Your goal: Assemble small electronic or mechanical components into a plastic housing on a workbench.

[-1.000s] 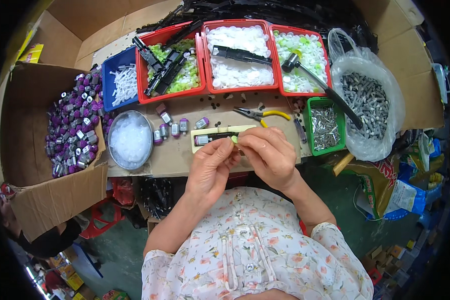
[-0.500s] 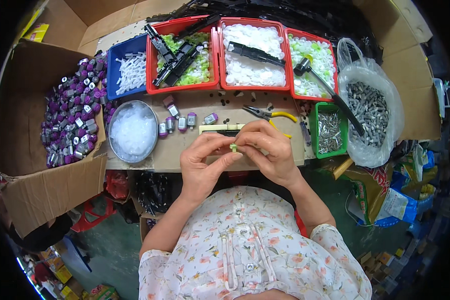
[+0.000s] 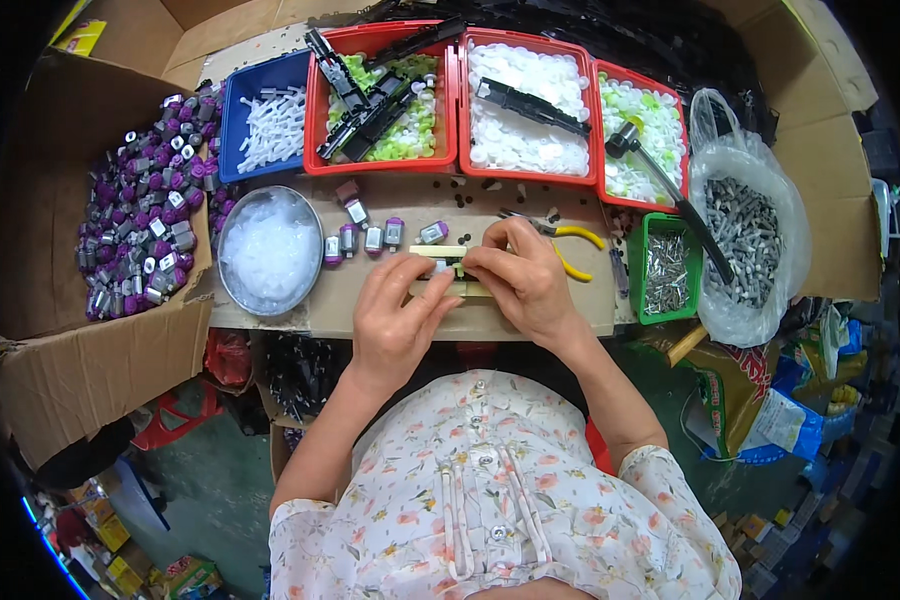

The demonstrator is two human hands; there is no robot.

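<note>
Already a short row of finished purple-capped parts (image 3: 368,238) stands on the cardboard worktop (image 3: 530,318), and a big carton (image 3: 50,330) at the left holds a heap more, so a good share looks done; the full red trays (image 3: 455,165) and the clear bag of grey pieces (image 3: 745,240) suggest plenty remains. Both hands meet over a pale yellow strip (image 3: 435,252): the left hand (image 3: 395,320) pinches a small part against it, and the right hand (image 3: 525,285) closes its fingertips on the same spot. A blue tray (image 3: 232,130) and a green bin (image 3: 638,300) flank the work. At lower right lie a printed sack (image 3: 740,385) and a blue-and-white packet (image 3: 785,425).
</note>
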